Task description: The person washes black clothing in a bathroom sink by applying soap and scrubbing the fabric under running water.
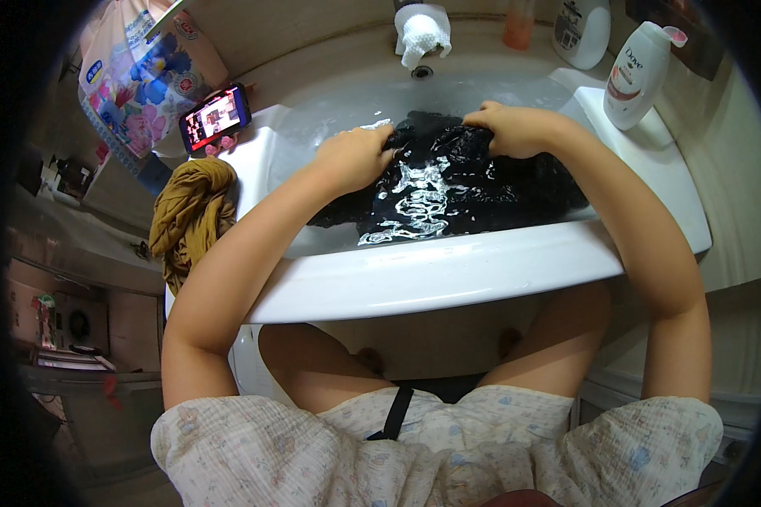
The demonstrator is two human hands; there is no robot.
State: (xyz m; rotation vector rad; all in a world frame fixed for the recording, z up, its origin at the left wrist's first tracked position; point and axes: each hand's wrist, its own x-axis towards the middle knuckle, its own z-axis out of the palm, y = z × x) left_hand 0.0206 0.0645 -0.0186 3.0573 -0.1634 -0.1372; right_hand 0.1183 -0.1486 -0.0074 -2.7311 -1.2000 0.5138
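Note:
A black wet garment (pixel 456 184) lies partly under grayish water in a white sink basin (pixel 437 272). My left hand (pixel 358 155) grips its upper left part, fingers curled into the cloth. On the upper right part, my right hand (pixel 504 130) is closed around another fold, near the water's surface. Light glints on the water over the middle of the cloth. The garment's lower edges spread under water towards the basin's front wall, so its full shape is hidden.
A mustard cloth (pixel 193 215) hangs over the left rim beside a propped phone (pixel 215 120) and a floral package (pixel 149 82). A Dove bottle (pixel 637 76) stands on the right rim. Behind are a white bottle (pixel 581 32), an orange bottle (pixel 519 25) and a cloth-wrapped faucet (pixel 423 35).

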